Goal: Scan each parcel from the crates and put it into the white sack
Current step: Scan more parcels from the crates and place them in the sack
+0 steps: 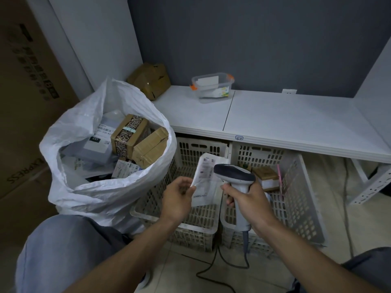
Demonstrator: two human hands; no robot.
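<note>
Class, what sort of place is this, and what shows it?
Probably a parcel sorting room: a white sack holding labelled parcels, a barcode scanner in the right hand, and plastic crates under a white shelf.

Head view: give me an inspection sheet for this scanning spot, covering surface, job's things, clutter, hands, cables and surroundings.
Surface: white shelf top with a seam down it; tiled floor below.
Job's things: white sack stands open at left, holding taped cardboard boxes and labelled packets; left crate and right crate sit under the shelf; a small boxed parcel lies in the right one.
Clutter: clear plastic container and brown taped box on the shelf.
Hands: left hand pinches a flat white parcel; right hand grips the barcode scanner.
Cables: scanner cable loops on the floor; second cable at right.
Surroundings: grey wall, wall socket, large cardboard carton at left.
</note>
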